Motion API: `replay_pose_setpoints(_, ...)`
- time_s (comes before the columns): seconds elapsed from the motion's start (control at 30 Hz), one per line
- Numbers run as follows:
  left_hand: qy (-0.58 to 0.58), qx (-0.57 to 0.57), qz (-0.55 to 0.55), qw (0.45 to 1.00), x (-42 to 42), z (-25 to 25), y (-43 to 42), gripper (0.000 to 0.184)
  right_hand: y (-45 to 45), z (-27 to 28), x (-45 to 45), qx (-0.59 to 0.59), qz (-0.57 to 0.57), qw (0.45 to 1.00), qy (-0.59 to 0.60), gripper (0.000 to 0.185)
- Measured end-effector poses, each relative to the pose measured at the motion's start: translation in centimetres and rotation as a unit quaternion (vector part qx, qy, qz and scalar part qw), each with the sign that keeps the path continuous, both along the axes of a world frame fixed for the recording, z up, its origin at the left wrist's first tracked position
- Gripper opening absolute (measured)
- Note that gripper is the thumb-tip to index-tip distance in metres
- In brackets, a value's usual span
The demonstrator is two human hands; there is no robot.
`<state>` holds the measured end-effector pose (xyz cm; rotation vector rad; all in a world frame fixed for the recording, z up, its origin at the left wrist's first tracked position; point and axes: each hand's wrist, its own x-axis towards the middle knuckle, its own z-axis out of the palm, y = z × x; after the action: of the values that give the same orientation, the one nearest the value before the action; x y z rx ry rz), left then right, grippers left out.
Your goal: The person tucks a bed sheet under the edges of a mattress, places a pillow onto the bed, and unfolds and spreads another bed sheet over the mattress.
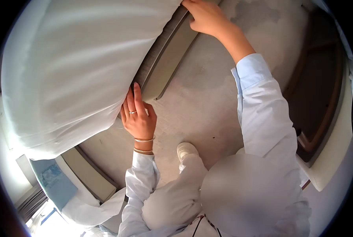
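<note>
A white sheet (81,67) covers a bed, its edge running diagonally along the bed's dark side (160,41). At the sheet's lower part is my left hand (139,118), wearing a ring and bracelets. Its fingers are stretched out and touch the sheet's edge and the bed's side, with the thumb apart. Farther up the same edge, my right hand (208,17) has its fingers closed on the sheet; the fingertips are partly cut off by the top of the view. Beneath the dark side runs a beige bed frame panel (174,57).
Grey floor (208,94) lies between the bed and a dark brown, wood-edged piece of furniture (316,75) at the right. A second beige panel (91,173), blue fabric (56,181) and more white cloth (85,209) are at lower left. My shoe (186,150) stands on the floor.
</note>
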<state>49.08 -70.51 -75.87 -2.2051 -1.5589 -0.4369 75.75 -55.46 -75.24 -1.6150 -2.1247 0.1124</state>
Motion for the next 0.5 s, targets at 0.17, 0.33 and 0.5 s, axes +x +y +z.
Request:
replay_pose_setpoints(0.17,-0.046,-0.039,-0.073,0.995,-1.1,-1.3,-2.0,0.052,-2.5,-2.5,1.5,0.064,-0.031,0.997,0.038,0.061)
replay_pose_setpoints(0.33,-0.120,-0.128,-0.056,0.983,5.6,0.5,0.2,0.050,-2.7,-0.9,3.2,0.030,-0.104,0.993,0.043,0.063)
replay_pose_setpoints(0.5,-0.050,-0.009,-0.134,0.990,5.5,0.5,6.3,0.042,0.2,0.0,1.9,-0.018,-0.119,0.992,-0.028,0.069)
